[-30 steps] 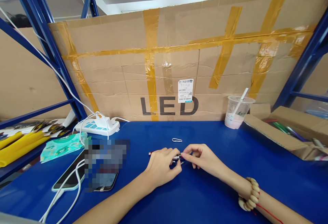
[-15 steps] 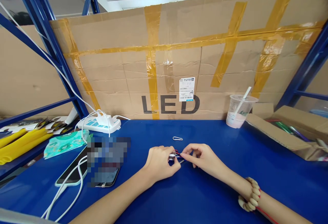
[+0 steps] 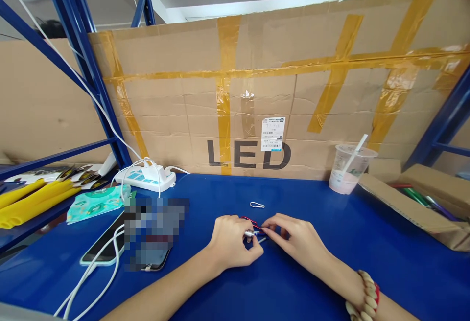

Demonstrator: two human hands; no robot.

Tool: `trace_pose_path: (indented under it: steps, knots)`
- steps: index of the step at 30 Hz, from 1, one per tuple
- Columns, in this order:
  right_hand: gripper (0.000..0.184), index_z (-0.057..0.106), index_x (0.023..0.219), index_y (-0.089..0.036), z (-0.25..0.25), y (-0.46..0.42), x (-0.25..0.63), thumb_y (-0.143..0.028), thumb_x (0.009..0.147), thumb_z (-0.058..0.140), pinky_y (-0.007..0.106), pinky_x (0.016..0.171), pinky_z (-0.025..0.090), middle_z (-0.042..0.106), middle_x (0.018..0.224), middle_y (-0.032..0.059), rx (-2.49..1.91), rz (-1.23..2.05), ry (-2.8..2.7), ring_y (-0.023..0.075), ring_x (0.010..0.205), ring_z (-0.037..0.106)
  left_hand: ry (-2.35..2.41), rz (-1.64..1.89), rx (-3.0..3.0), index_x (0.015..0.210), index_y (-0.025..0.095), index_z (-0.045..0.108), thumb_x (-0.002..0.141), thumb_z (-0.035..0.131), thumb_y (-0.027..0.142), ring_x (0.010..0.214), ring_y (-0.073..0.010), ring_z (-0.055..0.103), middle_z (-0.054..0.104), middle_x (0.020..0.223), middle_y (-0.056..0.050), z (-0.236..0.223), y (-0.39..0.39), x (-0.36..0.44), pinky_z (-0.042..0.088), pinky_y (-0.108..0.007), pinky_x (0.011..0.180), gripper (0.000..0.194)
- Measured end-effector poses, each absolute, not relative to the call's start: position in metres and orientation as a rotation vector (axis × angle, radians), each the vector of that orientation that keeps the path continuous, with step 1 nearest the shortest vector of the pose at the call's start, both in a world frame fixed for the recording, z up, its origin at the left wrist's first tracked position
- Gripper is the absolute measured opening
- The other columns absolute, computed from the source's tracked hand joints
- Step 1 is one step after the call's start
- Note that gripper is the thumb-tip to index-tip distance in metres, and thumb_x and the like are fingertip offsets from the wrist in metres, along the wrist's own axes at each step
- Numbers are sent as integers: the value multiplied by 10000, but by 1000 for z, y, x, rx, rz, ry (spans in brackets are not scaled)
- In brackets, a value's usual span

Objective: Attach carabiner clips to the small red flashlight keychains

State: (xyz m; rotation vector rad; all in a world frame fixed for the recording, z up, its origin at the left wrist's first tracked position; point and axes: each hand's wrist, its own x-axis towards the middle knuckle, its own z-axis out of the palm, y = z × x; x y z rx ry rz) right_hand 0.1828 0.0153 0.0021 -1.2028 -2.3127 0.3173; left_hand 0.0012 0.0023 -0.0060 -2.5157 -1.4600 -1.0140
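Note:
Between the thumb and fingers of my left hand (image 3: 230, 243) is a small silver metal cylinder (image 3: 249, 233), mostly covered by the fingers. Thin red wires (image 3: 253, 222) and blue and whitish strands run from beside it toward my right hand (image 3: 296, 235). The right thumb and index finger pinch the wires' far end, close to the tabletop. A beaded bracelet (image 3: 363, 295) circles the right wrist. Just beyond both hands, a small silver snap hook (image 3: 257, 205) lies flat on the blue table (image 3: 227, 294).
At left lie phones (image 3: 106, 242) with white cables, a blurred patch, a green packet (image 3: 97, 203) and a white power strip (image 3: 141, 178). On the right stand a plastic cup (image 3: 347, 171) with a straw and an open cardboard box (image 3: 400, 198). Taped cardboard (image 3: 176, 115) forms the back.
My view has tilted up slightly, so things sit lower and further right. The left fingers have shifted around the cylinder, and more red wire shows between the hands.

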Motion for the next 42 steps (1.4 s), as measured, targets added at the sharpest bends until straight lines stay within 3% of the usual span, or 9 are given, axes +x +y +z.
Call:
trace_pose_path:
  steps: [18,25,38,42]
  knots:
    - [175,610,983,-216,-6,16,182,-282,858,507,162,477,378,602,732,-14,-749,77,-2300,44,481,505,-1644,-948,-2574,825,218,543,688,439,243,512,-124,529,550,533,49,-2,0,1,316,-223,526,173]
    - [163,604,986,-227,-8,14,181,-245,860,502,163,478,376,609,756,-19,-766,74,-2314,41,478,501,-1597,-991,-2578,813,224,504,694,429,214,508,-114,520,532,525,66,-3,2,1,302,-211,523,141]
    - [188,624,958,-235,-1,14,183,-352,845,531,168,481,398,639,809,-16,-762,-82,-2184,44,468,504,-1536,-1166,-2532,809,208,448,739,427,188,500,-96,497,471,492,79,-1,-1,1,317,-193,536,76]
    - [186,640,948,-217,-1,15,182,-314,869,502,155,527,412,638,810,-7,-703,-101,-2206,56,580,575,-1567,-1144,-2559,801,206,469,767,420,206,522,-95,501,478,517,67,0,-1,2,318,-191,533,60]
